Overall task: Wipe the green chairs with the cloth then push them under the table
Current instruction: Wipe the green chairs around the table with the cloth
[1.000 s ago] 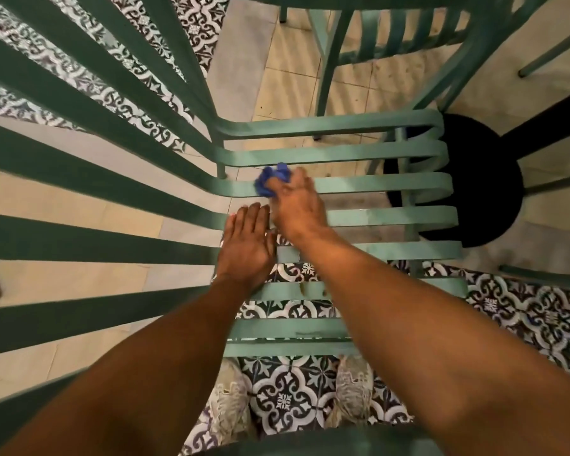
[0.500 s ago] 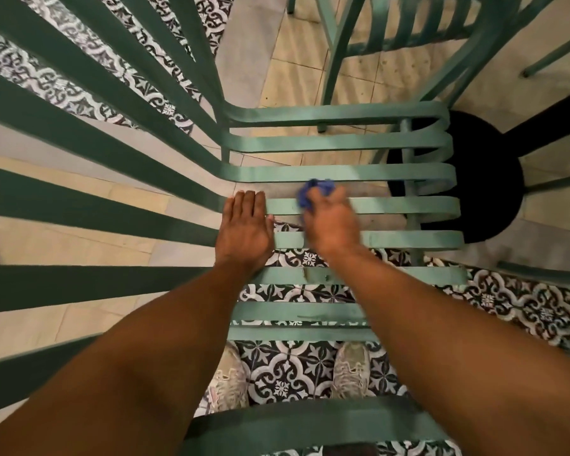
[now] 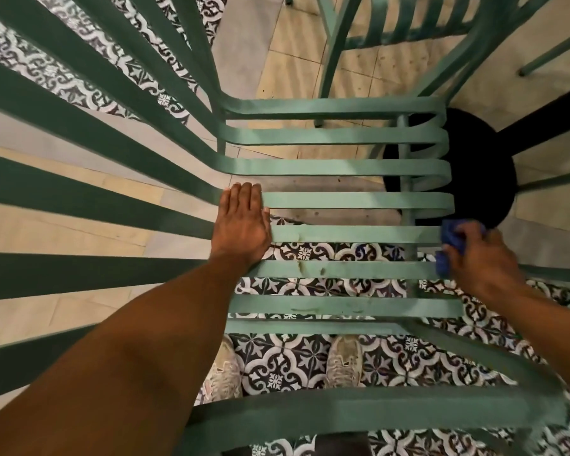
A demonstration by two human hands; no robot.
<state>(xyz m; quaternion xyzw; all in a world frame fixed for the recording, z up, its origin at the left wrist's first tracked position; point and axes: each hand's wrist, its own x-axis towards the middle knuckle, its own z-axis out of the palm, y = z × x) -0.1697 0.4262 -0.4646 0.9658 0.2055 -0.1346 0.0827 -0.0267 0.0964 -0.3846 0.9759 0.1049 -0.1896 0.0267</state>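
Head cam: over the last second the right hand (image 3: 484,261) had dragged the blue cloth (image 3: 452,243) from the middle of the green chair (image 3: 343,200) seat out to its right edge, so I'd guess that slat pass was about done and the pushing in wasn't close yet. Its fingers (image 3: 468,230) were curled tight around the bunched cloth, pressed onto the slat ends. The left hand (image 3: 241,225) lay flat and open on the seat's left side, holding nothing.
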